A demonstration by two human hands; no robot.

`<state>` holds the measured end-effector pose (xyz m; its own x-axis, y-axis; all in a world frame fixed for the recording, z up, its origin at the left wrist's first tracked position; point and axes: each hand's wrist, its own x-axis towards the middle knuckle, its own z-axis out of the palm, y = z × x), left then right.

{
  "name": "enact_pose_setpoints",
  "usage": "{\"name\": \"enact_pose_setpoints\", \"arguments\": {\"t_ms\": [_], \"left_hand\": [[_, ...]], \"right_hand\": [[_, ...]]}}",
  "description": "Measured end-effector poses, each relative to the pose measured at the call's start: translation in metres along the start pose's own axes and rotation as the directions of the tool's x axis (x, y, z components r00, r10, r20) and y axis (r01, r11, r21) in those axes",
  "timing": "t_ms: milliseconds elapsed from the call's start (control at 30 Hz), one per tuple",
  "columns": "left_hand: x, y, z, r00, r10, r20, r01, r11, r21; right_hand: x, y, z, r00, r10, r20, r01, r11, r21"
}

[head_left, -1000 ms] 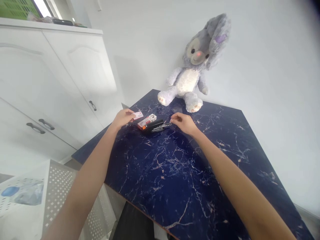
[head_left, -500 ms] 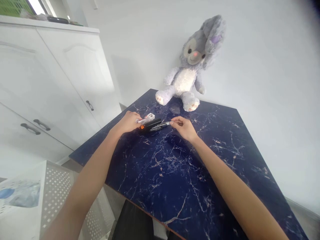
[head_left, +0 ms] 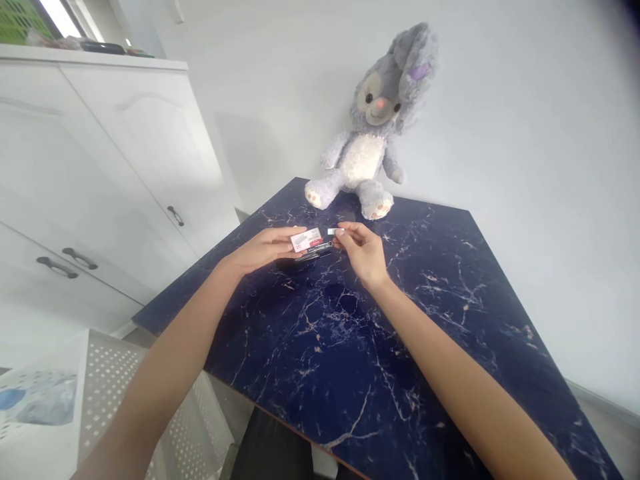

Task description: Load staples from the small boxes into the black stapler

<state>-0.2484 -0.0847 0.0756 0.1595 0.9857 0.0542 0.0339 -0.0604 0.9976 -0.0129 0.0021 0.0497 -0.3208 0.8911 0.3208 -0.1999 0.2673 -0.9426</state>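
Since the frame half a second ago, my left grip (head_left: 263, 249) has moved a little to the right, bringing the small white-and-red box (head_left: 306, 241) with it, so the box now sits over part of the stapler-like tool (head_left: 320, 251). I hold the box by its left end, fingers and thumb closed on it, its printed face towards me. My right grip (head_left: 366, 252) is narrow, thumb and finger pinching a small white piece (head_left: 333, 231) that sticks out to the left, just beside the box's right end. The tool, black and silver, lies on the table (head_left: 320, 373) beneath and in front of the box; its silver end reaches close to my right fingertips, and I cannot tell whether they touch. Behind my hands, the grey plush toy (head_left: 365, 160) sits at the table's far edge, against the wall (head_left: 500, 120).
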Motion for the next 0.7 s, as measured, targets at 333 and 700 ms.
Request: {"name": "enact_pose_setpoints", "arguments": {"t_ms": [333, 700], "left_hand": [[0.009, -0.014, 0.012, 0.987, 0.033, -0.158, -0.013, 0.992, 0.124], [0.012, -0.024, 0.020, 0.995, 0.028, -0.093, -0.037, 0.995, -0.088]], "right_hand": [[0.000, -0.001, -0.009, 0.999, -0.028, 0.032, 0.036, 0.962, -0.271], [-0.007, 0.004, 0.005, 0.977, 0.203, 0.064, -0.209, 0.972, 0.111]]}}
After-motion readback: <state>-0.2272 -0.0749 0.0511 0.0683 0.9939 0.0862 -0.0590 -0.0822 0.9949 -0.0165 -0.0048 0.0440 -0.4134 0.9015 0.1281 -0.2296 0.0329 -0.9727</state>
